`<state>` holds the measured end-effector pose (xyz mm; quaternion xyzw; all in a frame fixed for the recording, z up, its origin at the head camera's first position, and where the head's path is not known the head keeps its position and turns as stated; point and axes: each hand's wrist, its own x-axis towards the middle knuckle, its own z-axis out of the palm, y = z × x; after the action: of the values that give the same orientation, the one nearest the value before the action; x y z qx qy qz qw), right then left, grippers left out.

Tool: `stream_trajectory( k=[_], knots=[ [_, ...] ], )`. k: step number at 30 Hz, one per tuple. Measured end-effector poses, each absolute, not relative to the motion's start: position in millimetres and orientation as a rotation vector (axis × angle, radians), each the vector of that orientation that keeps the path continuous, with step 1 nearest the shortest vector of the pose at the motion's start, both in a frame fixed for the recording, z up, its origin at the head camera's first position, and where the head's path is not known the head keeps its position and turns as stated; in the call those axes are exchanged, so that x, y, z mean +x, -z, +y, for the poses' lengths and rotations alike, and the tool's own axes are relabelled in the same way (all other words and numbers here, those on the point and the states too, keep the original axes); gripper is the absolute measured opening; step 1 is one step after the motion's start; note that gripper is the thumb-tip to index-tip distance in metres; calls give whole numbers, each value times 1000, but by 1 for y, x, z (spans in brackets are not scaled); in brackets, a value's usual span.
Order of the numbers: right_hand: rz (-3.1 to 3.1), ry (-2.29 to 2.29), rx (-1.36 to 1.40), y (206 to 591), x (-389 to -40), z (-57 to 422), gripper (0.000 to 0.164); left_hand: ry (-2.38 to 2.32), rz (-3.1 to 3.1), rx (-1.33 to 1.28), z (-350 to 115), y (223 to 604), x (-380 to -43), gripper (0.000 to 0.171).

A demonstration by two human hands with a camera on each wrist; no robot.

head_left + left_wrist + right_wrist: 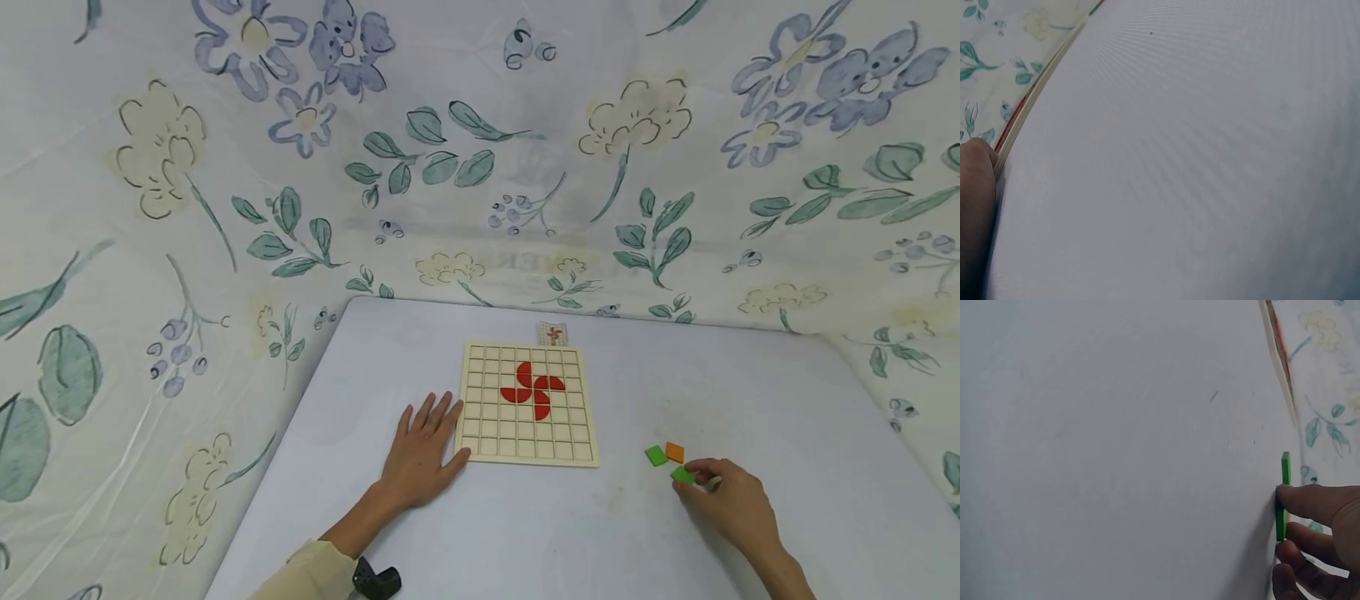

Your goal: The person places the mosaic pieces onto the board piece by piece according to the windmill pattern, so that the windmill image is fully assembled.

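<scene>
A square wooden grid board (531, 459) lies on the white table, with red quarter-round pieces (542, 384) forming a pinwheel near its middle. My left hand (422, 458) rests flat, fingers spread, its thumb and index finger touching the board's left edge. At the right, my right hand (733, 500) pinches a green square tile (682, 474) between thumb and fingers, close to the tabletop. Just beyond it lie a second green tile (656, 455) and an orange tile (675, 452). In the right wrist view the thumb and fingers meet the green tile (1281, 525) edge-on.
A small card (553, 334) with a red pinwheel picture lies behind the board. A black object (377, 580) sits beside the left sleeve. Flower-printed cloth (525, 167) hangs around the white table (540, 533).
</scene>
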<state>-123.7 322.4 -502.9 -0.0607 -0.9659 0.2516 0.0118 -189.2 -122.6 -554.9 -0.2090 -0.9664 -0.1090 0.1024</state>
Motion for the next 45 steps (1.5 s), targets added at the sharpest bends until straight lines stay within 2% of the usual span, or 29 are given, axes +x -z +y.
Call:
stream_trajectory(
  k=[8, 20, 45],
  knots=[
    [-3049, -700, -172, 498, -127, 323, 35, 315, -2850, -612, -124, 555, -188, 71],
    [-2934, -445, 122, 499, -136, 313, 26, 292, -2849, -618, -125, 555, -189, 72],
    [-2805, -385, 531, 471, -189, 244, 20, 299, -2851, -622, -126, 557, -190, 73]
  ],
)
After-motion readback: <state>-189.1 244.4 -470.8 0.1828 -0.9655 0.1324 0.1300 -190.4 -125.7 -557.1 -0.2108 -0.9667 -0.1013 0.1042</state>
